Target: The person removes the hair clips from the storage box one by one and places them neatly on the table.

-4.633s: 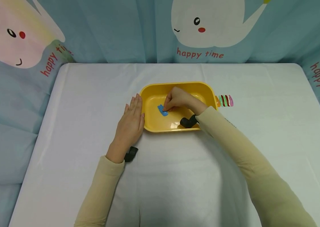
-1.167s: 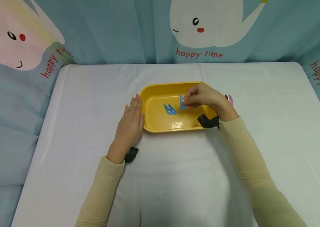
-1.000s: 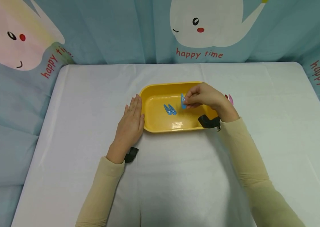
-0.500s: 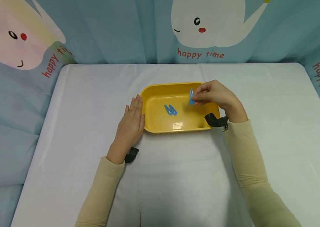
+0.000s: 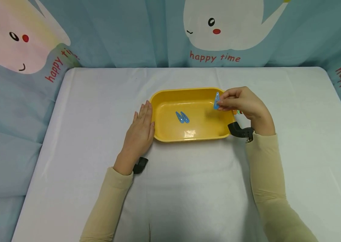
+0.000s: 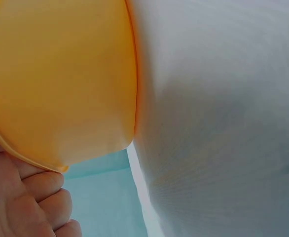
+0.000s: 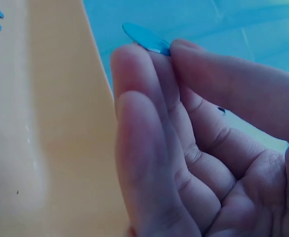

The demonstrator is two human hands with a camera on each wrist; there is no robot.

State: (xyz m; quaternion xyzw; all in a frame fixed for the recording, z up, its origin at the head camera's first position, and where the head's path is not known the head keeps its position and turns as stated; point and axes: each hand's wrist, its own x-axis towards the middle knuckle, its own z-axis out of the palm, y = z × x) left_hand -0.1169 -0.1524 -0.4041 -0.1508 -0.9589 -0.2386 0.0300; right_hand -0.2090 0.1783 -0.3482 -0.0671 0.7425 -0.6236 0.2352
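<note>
Between thumb and fingertips my right hand (image 5: pixel 244 104) pinches a blue snap hair clip (image 5: pixel 217 101), held up over the right end of a yellow tray (image 5: pixel 190 138). The right wrist view shows this hair clip (image 7: pixel 147 38) at the fingertips. Two more blue hair clips (image 5: pixel 182 117) lie side by side on the tray floor. My left hand (image 5: pixel 138 129) rests with straight fingers along the tray's left end; in the left wrist view its fingers (image 6: pixel 55 205) are at the rim of the tray (image 6: pixel 65 74).
Several coloured hair clips (image 5: pixel 237 112) lie just right of the tray, mostly hidden behind the right hand. A white cloth covers the table (image 5: pixel 188 201). A blue curtain (image 5: pixel 122 33) with printed whales hangs behind and at both sides.
My right hand took a blue hair clip from the tray floor, raised it and carried it right toward the tray's right end. My left hand has stayed in place.
</note>
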